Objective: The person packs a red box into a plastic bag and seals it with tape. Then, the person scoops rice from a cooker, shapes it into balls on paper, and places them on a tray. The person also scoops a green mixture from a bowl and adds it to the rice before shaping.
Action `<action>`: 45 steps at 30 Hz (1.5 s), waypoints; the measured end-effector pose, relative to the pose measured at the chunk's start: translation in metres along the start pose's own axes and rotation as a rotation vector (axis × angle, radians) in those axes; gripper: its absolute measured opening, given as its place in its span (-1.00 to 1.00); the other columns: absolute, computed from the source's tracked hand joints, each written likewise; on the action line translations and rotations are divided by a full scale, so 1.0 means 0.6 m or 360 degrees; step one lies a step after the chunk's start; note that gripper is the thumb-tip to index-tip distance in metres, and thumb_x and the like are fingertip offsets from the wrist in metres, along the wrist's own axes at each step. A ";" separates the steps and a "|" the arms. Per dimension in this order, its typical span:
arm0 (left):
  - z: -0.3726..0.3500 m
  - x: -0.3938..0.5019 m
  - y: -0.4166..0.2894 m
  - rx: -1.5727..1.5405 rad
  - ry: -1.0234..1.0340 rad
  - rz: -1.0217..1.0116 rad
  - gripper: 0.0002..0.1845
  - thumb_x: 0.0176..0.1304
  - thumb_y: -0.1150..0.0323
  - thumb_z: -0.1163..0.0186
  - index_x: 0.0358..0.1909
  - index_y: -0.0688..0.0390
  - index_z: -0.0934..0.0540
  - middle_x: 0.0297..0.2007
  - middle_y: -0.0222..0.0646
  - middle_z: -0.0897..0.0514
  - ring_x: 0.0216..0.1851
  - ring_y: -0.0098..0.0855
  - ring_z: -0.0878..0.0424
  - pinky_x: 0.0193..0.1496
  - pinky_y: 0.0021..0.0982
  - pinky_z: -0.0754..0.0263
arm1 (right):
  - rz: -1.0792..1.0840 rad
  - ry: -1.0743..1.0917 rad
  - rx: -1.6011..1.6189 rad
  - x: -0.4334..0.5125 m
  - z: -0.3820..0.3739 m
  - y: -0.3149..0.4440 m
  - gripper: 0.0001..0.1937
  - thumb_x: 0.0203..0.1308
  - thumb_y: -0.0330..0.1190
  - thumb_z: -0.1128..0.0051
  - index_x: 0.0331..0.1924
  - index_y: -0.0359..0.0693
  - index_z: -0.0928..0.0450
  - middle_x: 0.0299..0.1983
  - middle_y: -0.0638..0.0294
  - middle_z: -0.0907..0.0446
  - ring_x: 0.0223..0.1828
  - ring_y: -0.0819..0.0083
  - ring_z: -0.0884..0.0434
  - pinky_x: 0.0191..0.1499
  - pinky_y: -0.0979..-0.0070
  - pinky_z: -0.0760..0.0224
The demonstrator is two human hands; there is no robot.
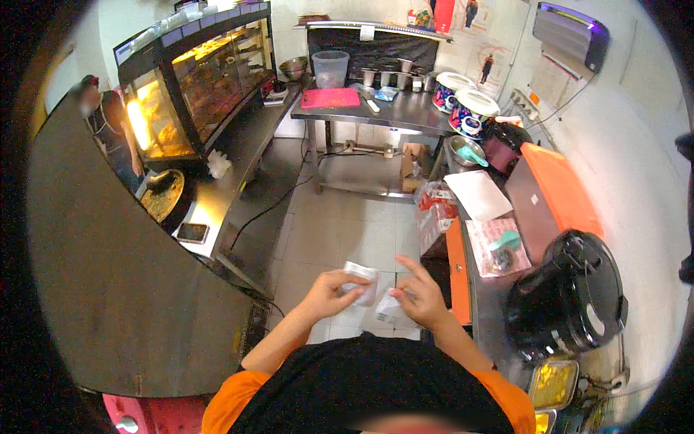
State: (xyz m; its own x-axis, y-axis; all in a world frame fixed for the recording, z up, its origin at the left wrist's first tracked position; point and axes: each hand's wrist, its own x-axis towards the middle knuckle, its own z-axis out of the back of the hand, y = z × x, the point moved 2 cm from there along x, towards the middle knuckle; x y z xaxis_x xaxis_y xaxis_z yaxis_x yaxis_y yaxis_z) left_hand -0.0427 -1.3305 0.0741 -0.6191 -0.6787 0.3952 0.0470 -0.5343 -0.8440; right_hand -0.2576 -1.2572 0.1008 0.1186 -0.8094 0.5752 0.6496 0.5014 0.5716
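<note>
In front of my chest, above the tiled floor, my left hand [333, 293] pinches a small whitish plastic packet [367, 293] between thumb and fingers. A second pale packet [387, 308] hangs from my right hand [420, 295], gripped by the thumb and bent fingers while the index finger points outward. A narrow gap separates the two packets. Their contents are too blurred to tell.
A lit glass food warmer [217, 81] and a phone [193, 233] are on the left counter. Ahead, a steel table [390, 116] holds a pink cutting board [331, 98]. At right stand patterned pots [471, 114] and a large black appliance [569, 298]. Another person [116, 130] stands at far left.
</note>
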 end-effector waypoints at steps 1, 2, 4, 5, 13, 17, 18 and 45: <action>-0.004 0.029 0.009 -0.0165 0.0131 -0.0079 -0.72 0.02 0.43 -0.36 -0.18 0.22 -0.65 -0.21 -0.25 -0.69 -0.22 -0.35 -0.64 -0.16 -0.40 -0.49 | 0.0004 0.0117 0.0104 0.036 -0.017 -0.018 -0.76 0.09 -0.23 -0.30 -0.41 -0.24 -0.55 0.06 -0.05 -0.51 -0.02 0.04 -0.59 -0.06 0.35 -0.49; -0.006 0.053 0.019 -0.0198 0.0200 -0.0064 -0.71 0.05 0.38 -0.36 -0.17 0.22 -0.64 -0.23 -0.23 -0.69 -0.22 -0.32 -0.63 -0.13 -0.36 -0.48 | -0.0002 0.0249 0.0202 0.066 -0.032 -0.032 -0.76 0.09 -0.23 -0.30 -0.40 -0.23 -0.54 0.02 -0.03 -0.55 -0.08 0.06 -0.62 -0.12 0.35 -0.51; -0.001 0.097 0.043 -0.0229 0.0150 0.0222 -0.71 0.06 0.37 -0.36 -0.16 0.23 -0.63 -0.25 -0.22 -0.68 -0.22 -0.34 -0.63 -0.13 -0.34 -0.49 | -0.0143 0.0308 0.0060 0.125 -0.057 -0.061 -0.75 0.09 -0.21 -0.30 -0.36 -0.21 -0.53 -0.11 0.03 -0.59 -0.20 0.07 -0.64 -0.21 0.36 -0.51; 0.006 0.118 0.058 -0.0242 0.0116 0.0352 -0.70 0.06 0.36 -0.36 -0.16 0.23 -0.63 -0.25 -0.21 -0.68 -0.22 -0.35 -0.63 -0.13 -0.34 -0.49 | -0.0217 0.0346 -0.0015 0.153 -0.065 -0.078 -0.75 0.10 -0.21 -0.29 -0.34 -0.20 -0.53 -0.17 0.06 -0.62 -0.26 0.08 -0.65 -0.25 0.36 -0.52; 0.223 0.268 0.228 -0.0435 -0.0705 0.0666 -0.61 0.08 0.60 -0.33 -0.01 0.25 -0.53 -0.20 -0.30 -0.67 -0.16 -0.51 -0.62 -0.11 -0.49 -0.54 | -0.0569 0.0720 0.1101 0.387 -0.084 -0.314 -0.52 -0.02 -0.48 -0.39 0.05 -0.26 -0.49 -0.27 0.25 -0.67 -0.23 0.52 -0.64 -0.11 0.49 -0.50; 0.308 0.390 0.307 -0.0679 -0.0931 0.0475 -0.50 0.09 0.64 -0.31 0.10 0.26 -0.42 -0.21 -0.20 -0.67 -0.15 -0.45 -0.64 -0.12 -0.47 -0.56 | -0.1066 0.0576 0.1390 0.512 -0.159 -0.418 -0.62 0.02 -0.55 -0.34 -0.01 -0.33 -0.54 -0.18 0.27 -0.65 -0.16 0.55 -0.62 -0.09 0.57 -0.50; 0.330 0.422 0.328 -0.0690 -0.0943 0.0450 -0.49 0.09 0.64 -0.31 0.10 0.27 -0.40 -0.21 -0.19 -0.67 -0.16 -0.44 -0.64 -0.13 -0.47 -0.57 | -0.1117 0.0477 0.1387 0.548 -0.180 -0.439 -0.58 0.00 -0.56 -0.36 0.01 -0.32 -0.51 -0.15 0.23 -0.65 -0.16 0.53 -0.62 -0.08 0.54 -0.50; 0.501 1.116 0.748 -0.0347 0.0279 0.0624 -0.70 0.36 0.36 -0.09 0.04 0.26 -0.60 0.02 -0.29 -0.62 0.01 -0.44 -0.55 0.14 -0.40 -0.38 | -0.0243 0.0496 0.0717 1.059 -0.209 -0.931 -0.76 -0.22 -0.65 -0.04 -0.45 -0.22 -0.68 -0.34 0.14 -0.69 -0.25 0.27 -0.68 -0.15 0.44 -0.51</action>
State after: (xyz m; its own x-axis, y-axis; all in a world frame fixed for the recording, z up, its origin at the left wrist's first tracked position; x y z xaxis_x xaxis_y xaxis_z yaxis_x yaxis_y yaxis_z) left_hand -0.2005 -2.1762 0.0691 -0.7111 -0.7028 -0.0194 0.1493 -0.1240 -0.9810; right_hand -0.4509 -2.0898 0.0737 0.3088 -0.9008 0.3053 0.3005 0.3970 0.8672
